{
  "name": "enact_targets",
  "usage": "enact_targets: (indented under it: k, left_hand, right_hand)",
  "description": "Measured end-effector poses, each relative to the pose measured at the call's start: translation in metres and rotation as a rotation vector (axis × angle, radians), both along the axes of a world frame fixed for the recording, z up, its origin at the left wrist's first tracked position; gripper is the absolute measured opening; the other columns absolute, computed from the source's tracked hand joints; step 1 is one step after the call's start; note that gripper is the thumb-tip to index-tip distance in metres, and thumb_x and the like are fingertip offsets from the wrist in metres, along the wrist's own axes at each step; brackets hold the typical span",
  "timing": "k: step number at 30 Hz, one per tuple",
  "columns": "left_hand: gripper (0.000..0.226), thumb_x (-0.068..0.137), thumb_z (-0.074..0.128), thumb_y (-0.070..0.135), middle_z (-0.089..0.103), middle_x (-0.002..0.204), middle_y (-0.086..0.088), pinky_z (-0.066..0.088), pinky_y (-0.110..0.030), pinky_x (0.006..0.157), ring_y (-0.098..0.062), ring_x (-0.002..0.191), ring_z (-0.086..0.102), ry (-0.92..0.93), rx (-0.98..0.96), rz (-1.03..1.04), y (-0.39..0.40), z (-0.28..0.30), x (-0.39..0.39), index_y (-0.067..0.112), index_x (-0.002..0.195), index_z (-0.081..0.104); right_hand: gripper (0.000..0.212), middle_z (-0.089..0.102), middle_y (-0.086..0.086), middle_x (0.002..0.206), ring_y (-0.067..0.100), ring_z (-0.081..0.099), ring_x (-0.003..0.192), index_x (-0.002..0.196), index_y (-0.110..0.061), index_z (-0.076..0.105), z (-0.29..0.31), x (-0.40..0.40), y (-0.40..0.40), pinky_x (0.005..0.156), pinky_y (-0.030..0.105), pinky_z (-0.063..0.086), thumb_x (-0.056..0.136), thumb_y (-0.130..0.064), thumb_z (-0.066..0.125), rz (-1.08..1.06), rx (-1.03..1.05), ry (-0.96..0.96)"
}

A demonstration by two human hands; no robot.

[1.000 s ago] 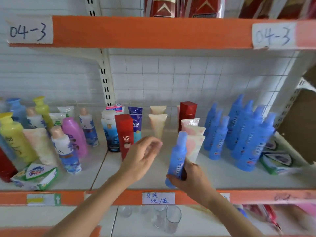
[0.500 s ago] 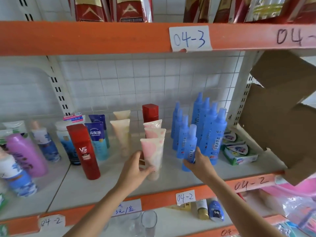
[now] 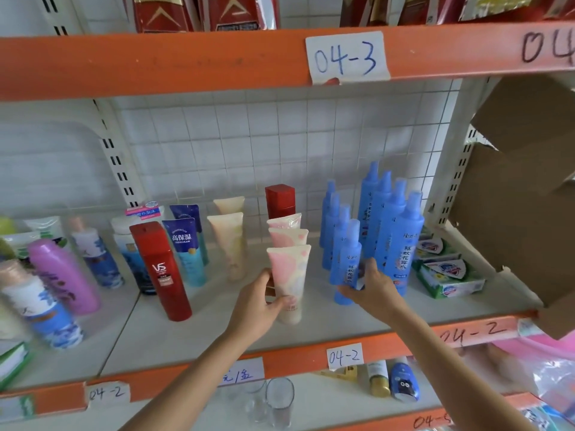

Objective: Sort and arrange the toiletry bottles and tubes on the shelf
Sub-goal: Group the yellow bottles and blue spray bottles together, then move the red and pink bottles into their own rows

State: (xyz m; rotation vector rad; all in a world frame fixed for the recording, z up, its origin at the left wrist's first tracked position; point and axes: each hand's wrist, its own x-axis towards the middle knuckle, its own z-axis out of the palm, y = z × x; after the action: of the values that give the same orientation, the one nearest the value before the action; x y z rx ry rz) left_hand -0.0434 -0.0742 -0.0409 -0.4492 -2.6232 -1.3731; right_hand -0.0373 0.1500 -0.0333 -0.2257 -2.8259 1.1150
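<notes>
Risk sits first with the small blue bottle (image 3: 345, 262), which stands at the front of the blue bottle group (image 3: 385, 225) on the right part of the shelf (image 3: 217, 334). The right hand (image 3: 370, 284) grips it low on the body, fingers curled round it. Its base seems to rest on the shelf, but the hand hides part of it, so I cannot be sure. The bottle is tall and narrow, and taller ones stand just behind and beside it, packed closely. If the hand pushes it back too hard or tilts it, I think it may knock a neighbour, and the whole row could fall like dominoes.

Just to the left, the left hand (image 3: 258, 303) holds the front pink tube (image 3: 289, 281) near its cap, with the thumb on one side and the fingers on the other. This tube stands on its cap, first in a line of three pink tubes. Such a tube is soft and has a small foot, so a careless release may let it lean onto the tube behind.

Further left stands a red VS bottle (image 3: 161, 272), tilted in this wide view, near the left forearm. A quick pull back of the arm could touch it. A purple bottle (image 3: 62, 275) also leans, well apart from both hands.
</notes>
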Motion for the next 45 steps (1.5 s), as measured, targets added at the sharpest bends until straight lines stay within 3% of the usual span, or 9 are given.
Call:
enact_targets:
  k: [3,8,11,17,22,28,33,40,45]
  left_hand:
    - [0.039,0.075,0.075,0.022,0.062,0.093,0.014,0.047,-0.01,0.07,0.002,0.083,0.059,-0.003,0.014,-0.003,0.002,-0.001,0.0,0.014,0.108,0.055]
    - [0.041,0.075,0.075,0.023,0.062,0.092,0.013,0.048,-0.013,0.071,0.001,0.082,0.06,-0.064,0.031,-0.009,0.002,-0.001,-0.003,0.015,0.108,0.054]
    - [0.042,0.073,0.076,0.022,0.065,0.098,0.008,0.048,-0.011,0.074,-0.003,0.086,0.062,-0.047,-0.014,-0.041,-0.004,0.003,-0.004,0.014,0.109,0.054]
    - [0.036,0.076,0.072,0.035,0.06,0.096,0.013,0.046,-0.01,0.075,-0.001,0.089,0.06,0.057,-0.026,-0.001,-0.035,0.032,0.007,0.022,0.105,0.053]
    - [0.034,0.081,0.067,0.032,0.06,0.099,0.015,0.043,-0.003,0.074,0.009,0.088,0.057,0.182,-0.046,0.041,-0.069,0.06,0.017,0.025,0.111,0.052]
    - [0.031,0.081,0.067,0.033,0.061,0.1,0.018,0.046,-0.007,0.075,0.008,0.093,0.057,0.234,-0.056,0.06,-0.094,0.064,0.025,0.026,0.108,0.054]
    - [0.026,0.082,0.068,0.026,0.057,0.093,0.025,0.044,-0.004,0.071,0.014,0.095,0.054,0.287,-0.037,0.065,-0.102,0.065,0.027,0.033,0.1,0.05]
    - [0.019,0.077,0.07,0.023,0.055,0.081,0.011,0.044,-0.011,0.065,-0.005,0.074,0.056,0.522,0.033,0.337,-0.132,0.065,0.027,0.017,0.09,0.057]
    - [0.041,0.074,0.075,0.024,0.047,0.092,0.0,0.048,-0.032,0.072,-0.02,0.082,0.053,0.381,0.01,0.583,-0.16,0.048,0.013,0.004,0.098,0.049]
  right_hand:
    - [0.04,0.052,0.008,0.101,0.029,0.061,0.083,0.098,-0.011,0.037,0.004,0.012,0.002,0.07,0.037,0.051,0.081,-0.029,0.068,-0.069,-0.018,0.046]
    - [0.017,0.06,0.007,0.084,0.02,0.059,0.064,0.089,-0.013,0.042,0.046,0.037,-0.019,0.053,0.012,0.042,0.088,-0.018,0.058,-0.01,0.049,0.309]
    - [0.014,0.055,0.0,0.083,0.017,0.055,0.065,0.096,-0.006,0.053,0.085,0.037,-0.044,0.064,0.021,0.045,0.087,-0.014,0.06,0.119,0.108,0.482]
    - [0.028,0.058,0.01,0.107,0.028,0.059,0.093,0.113,-0.006,0.052,0.132,-0.036,-0.089,0.077,0.041,0.052,0.09,-0.023,0.052,0.262,0.314,0.481]
    - [0.049,0.041,0.011,0.134,0.027,0.039,0.126,0.133,-0.009,0.037,0.133,-0.1,-0.102,0.09,0.042,0.047,0.091,-0.029,0.052,0.22,0.478,0.314]
    - [0.053,0.055,0.015,0.117,0.032,0.056,0.102,0.122,-0.008,0.039,0.121,-0.129,-0.105,0.08,0.039,0.048,0.083,-0.033,0.065,0.214,0.449,0.078]
    - [0.048,0.057,0.016,0.111,0.031,0.056,0.092,0.115,-0.008,0.039,0.122,-0.124,-0.11,0.073,0.038,0.047,0.08,-0.024,0.069,0.201,0.353,0.097]
    - [0.045,0.057,0.011,0.108,0.029,0.054,0.091,0.116,-0.01,0.043,0.167,-0.068,-0.107,0.073,0.033,0.045,0.08,-0.019,0.068,0.195,0.202,0.46]
    - [0.044,0.054,0.006,0.113,0.024,0.05,0.083,0.118,-0.013,0.043,0.175,-0.022,-0.11,0.073,0.031,0.041,0.082,-0.02,0.067,0.213,0.212,0.651]
